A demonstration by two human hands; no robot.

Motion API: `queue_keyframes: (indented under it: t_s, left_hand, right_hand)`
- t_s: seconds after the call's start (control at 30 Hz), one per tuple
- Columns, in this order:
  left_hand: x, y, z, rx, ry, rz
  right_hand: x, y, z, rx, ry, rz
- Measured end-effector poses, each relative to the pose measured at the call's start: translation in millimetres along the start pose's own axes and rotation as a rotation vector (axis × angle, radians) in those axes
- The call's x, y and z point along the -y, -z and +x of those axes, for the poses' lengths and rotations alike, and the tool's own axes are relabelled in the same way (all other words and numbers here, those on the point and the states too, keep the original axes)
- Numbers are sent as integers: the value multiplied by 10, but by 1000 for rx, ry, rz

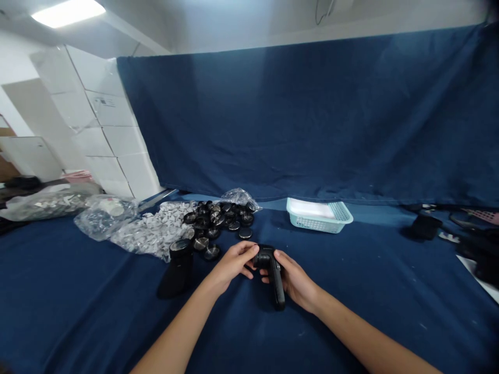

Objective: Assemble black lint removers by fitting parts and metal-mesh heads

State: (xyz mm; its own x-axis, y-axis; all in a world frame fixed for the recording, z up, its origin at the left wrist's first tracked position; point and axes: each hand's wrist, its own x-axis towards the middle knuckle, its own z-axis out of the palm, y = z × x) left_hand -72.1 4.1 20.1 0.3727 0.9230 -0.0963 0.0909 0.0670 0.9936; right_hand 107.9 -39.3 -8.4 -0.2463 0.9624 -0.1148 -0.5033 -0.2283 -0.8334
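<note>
Both hands hold a black handheld device (276,280) with a round barrel-like head and a straight handle pointing down toward me. My left hand (236,262) is closed on the left end of the head, thumb and fingers gripping it. My right hand (296,280) grips the right side, with its fingers partly hidden behind the device. To the left of my hands stands a dark tapered object (177,272) with a shiny round top. Behind it lies a heap of round black caps (216,218), some with silvery faces.
Beside the caps, many small pale grey parts (156,231) spill over clear plastic. A light blue basket (319,223) with something white inside stands at the back. Blue cloth covers the table and hangs behind it. Dark items (427,226) lie far right; stacked white boxes (117,130) stand left.
</note>
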Motion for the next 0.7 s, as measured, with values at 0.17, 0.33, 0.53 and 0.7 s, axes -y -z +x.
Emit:
queue_keyframes:
  t_s: [0.17, 0.33, 0.53, 0.7]
  left_hand:
    - [-11, 0, -5, -4, -12, -4]
    - [-16, 26, -10, 23, -36, 21]
    - [-5, 49, -6, 30, -152, 100]
    - [-43, 59, -38, 18, -231, 237]
  right_hand:
    - [6, -12, -10, -21, -1, -8]
    - [-18, -8, -3, -54, 7, 25]
    - [-31, 17, 16, -52, -16, 36]
    - [-5, 24, 20, -46, -62, 58]
